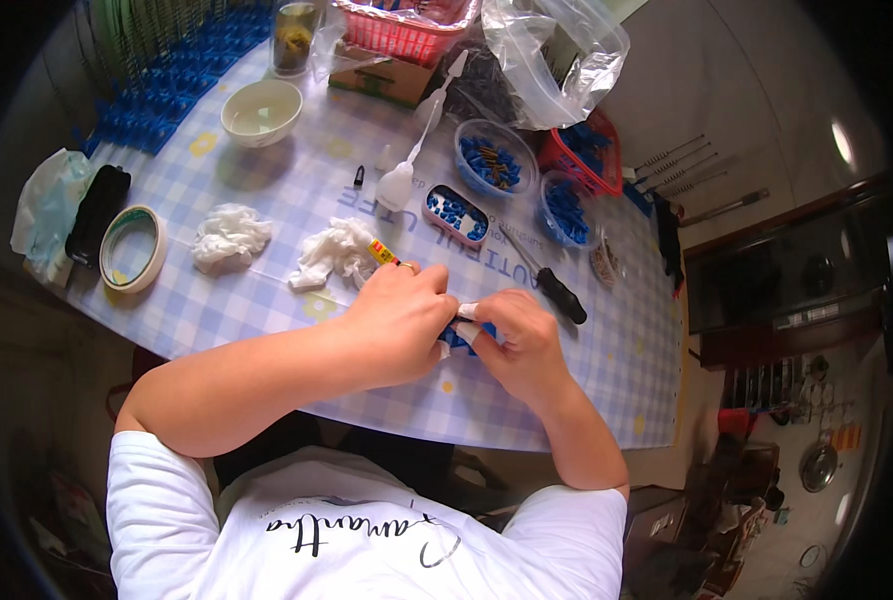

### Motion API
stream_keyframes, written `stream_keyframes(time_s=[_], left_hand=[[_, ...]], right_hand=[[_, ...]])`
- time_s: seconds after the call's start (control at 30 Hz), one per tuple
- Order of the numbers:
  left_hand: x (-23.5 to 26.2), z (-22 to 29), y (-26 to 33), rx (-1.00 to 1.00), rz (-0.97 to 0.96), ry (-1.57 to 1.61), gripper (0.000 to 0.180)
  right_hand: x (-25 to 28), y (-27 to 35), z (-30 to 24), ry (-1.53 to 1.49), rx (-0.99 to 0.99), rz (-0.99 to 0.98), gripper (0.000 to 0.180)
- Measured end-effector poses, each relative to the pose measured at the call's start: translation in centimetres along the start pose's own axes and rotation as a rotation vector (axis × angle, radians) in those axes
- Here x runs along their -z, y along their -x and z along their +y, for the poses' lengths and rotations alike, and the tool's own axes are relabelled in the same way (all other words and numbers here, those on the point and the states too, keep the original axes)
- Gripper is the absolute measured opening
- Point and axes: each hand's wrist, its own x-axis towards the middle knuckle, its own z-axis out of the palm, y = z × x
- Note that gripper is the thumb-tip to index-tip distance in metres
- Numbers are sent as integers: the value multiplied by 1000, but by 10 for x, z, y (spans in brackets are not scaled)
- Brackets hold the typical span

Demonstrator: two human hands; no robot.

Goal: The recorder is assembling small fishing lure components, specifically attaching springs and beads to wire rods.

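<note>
Near the table's front edge, a small blue part (459,336) is pinched between the left hand (399,325) and the right hand (515,340), both pressed together over it. Two wads of white tissue (231,236) are counted to the left, along with one tape roll (132,248) at the table (267,310) edge. Three dishes of blue parts (495,160) are set beyond the hands, one black-handled screwdriver (557,290) beside them. Open cloth is left between tissue and front edge.
</note>
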Motion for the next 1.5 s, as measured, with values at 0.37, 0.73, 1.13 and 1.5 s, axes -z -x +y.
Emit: stream_keyframes(time_s=[0.37, 0.73, 1.13, 1.5], left_hand=[[3, 0, -2, 5, -24, -6, 25], [3, 4, 2, 22, -20, -23, 31], [-1, 0, -1, -44, 100, -16, 18], [-3, 0, -3, -53, 102, -19, 17]], right_hand=[[2, 2, 6, 34, 57, -21, 26], [-3, 7, 5, 30, 48, 40, 23], [-4, 6, 3, 22, 43, 46, 21], [-4, 6, 2, 24, 53, 38, 18]])
